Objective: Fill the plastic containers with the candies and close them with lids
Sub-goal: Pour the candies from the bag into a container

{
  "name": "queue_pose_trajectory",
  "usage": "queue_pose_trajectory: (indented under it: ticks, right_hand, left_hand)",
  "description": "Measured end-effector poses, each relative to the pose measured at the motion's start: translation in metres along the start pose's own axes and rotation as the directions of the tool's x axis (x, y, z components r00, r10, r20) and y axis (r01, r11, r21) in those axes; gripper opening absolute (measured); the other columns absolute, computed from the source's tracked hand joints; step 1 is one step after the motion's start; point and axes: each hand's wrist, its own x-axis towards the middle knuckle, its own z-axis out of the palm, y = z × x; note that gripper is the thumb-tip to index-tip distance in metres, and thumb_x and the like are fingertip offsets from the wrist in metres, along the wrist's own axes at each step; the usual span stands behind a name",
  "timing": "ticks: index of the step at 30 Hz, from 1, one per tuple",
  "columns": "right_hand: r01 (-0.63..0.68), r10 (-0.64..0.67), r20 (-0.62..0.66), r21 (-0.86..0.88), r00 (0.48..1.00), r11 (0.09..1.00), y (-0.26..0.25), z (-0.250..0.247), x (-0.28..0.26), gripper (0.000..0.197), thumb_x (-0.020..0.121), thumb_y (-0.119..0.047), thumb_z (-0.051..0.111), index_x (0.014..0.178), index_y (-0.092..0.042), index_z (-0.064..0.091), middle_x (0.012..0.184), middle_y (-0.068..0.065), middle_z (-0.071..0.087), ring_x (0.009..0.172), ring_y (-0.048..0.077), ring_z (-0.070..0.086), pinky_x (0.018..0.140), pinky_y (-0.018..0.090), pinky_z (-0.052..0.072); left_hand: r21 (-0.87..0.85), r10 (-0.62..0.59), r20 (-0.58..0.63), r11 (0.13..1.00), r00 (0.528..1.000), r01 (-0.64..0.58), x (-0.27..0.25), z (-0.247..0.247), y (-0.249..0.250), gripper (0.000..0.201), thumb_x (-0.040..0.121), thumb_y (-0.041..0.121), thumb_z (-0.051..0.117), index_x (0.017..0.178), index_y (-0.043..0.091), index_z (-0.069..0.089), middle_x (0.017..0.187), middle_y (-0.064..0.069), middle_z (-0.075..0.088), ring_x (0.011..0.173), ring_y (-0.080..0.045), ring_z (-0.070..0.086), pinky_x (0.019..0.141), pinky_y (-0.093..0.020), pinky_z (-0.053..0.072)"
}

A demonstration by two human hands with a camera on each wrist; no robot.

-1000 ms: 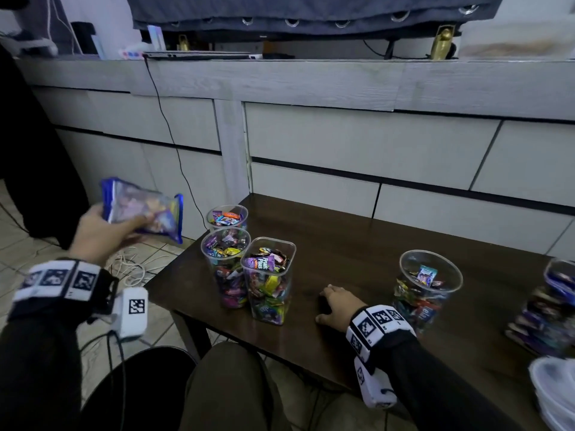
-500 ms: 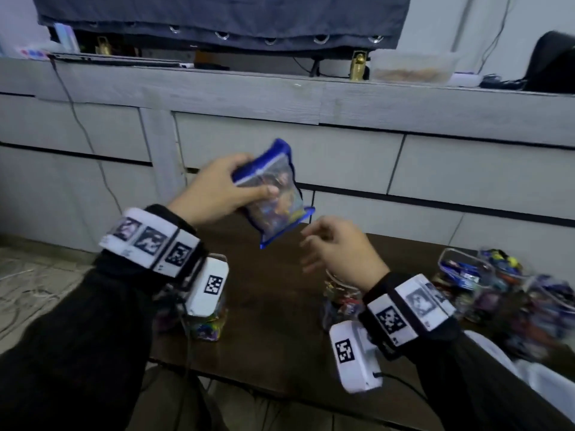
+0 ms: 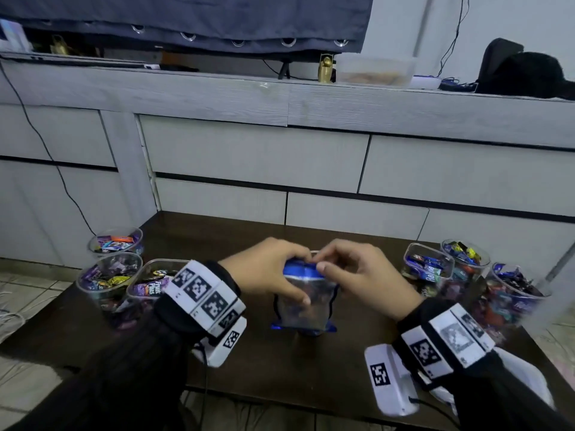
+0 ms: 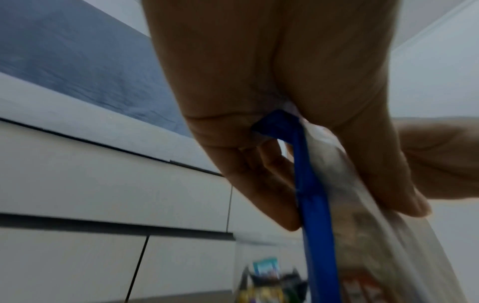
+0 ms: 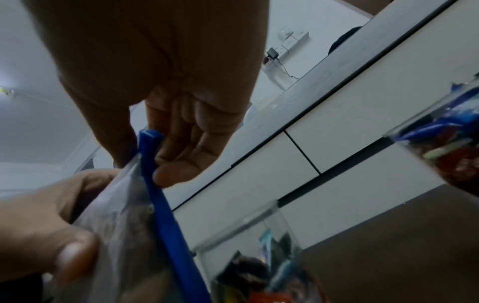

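A clear candy bag (image 3: 303, 301) with blue edges hangs upright over the middle of the dark table (image 3: 311, 374). My left hand (image 3: 267, 272) grips its top left corner, thumb down on the front face. My right hand (image 3: 348, 270) pinches the blue top strip at the right. In the left wrist view the bag's blue edge (image 4: 311, 205) runs down from the left hand (image 4: 259, 127). The right wrist view shows the right hand (image 5: 155, 147) pinching the strip (image 5: 166, 205). A clear container (image 5: 259, 256) partly filled with candies stands right behind the bag.
Three candy-filled clear containers (image 3: 109, 275) stand at the table's left edge. Three more (image 3: 466, 275) stand at the right. White lids (image 3: 522, 377) lie at the near right corner. A grey cabinet (image 3: 280, 157) runs along behind the table.
My left hand brought the bag from the far left to the table's middle and lowered it. My right hand rose off the table and took hold of the bag's top.
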Motion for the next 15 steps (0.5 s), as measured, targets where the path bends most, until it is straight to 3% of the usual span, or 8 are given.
queue_pose_trajectory:
  ticks: [5,8,12,15]
  right_hand:
    - [-0.020,0.028,0.108,-0.082,0.994,0.996,0.022,0.018,-0.013,0.009,0.082,-0.014,0.072,0.089,-0.021,0.071,0.078,-0.007,0.068,0.073,0.002,0.062,0.069,0.016,0.048]
    - [-0.031,0.048,0.149,-0.115,0.988,0.993,0.039,0.030,-0.021,0.010,0.081,-0.014,0.073,0.089,-0.020,0.072,0.079,-0.008,0.069,0.074,0.000,0.063,0.067,0.011,0.046]
    - [-0.061,0.068,0.142,-0.052,0.988,0.997,0.058,0.037,-0.028,0.015,0.080,-0.013,0.074,0.087,-0.025,0.071,0.081,-0.011,0.069,0.078,-0.001,0.064,0.066,0.008,0.044]
    - [-0.081,0.085,0.138,-0.034,0.987,0.996,0.065,0.038,-0.029,0.018,0.081,-0.016,0.075,0.086,-0.032,0.068,0.082,-0.011,0.069,0.079,0.000,0.064,0.066,0.009,0.044]
  left_hand:
    - [-0.071,-0.013,0.014,0.997,1.000,0.014,-0.006,0.035,-0.016,0.038,0.072,0.034,0.085,0.102,0.023,0.066,0.093,0.004,0.068,0.082,-0.007,0.062,0.075,-0.030,0.053]
    - [-0.184,-0.035,0.016,0.982,0.999,0.037,-0.011,0.047,-0.029,0.036,0.075,0.025,0.084,0.104,0.022,0.064,0.093,0.003,0.071,0.079,-0.007,0.065,0.075,-0.024,0.055]
    - [-0.110,-0.008,-0.003,0.994,1.000,0.007,-0.020,0.054,-0.042,0.027,0.080,0.025,0.080,0.102,0.025,0.065,0.098,0.008,0.068,0.085,-0.005,0.063,0.070,-0.011,0.048]
    - [-0.011,0.049,-0.049,0.999,0.998,-0.050,-0.023,0.057,-0.044,0.021,0.083,0.029,0.075,0.102,0.026,0.066,0.101,0.012,0.064,0.091,-0.003,0.060,0.076,-0.018,0.049]
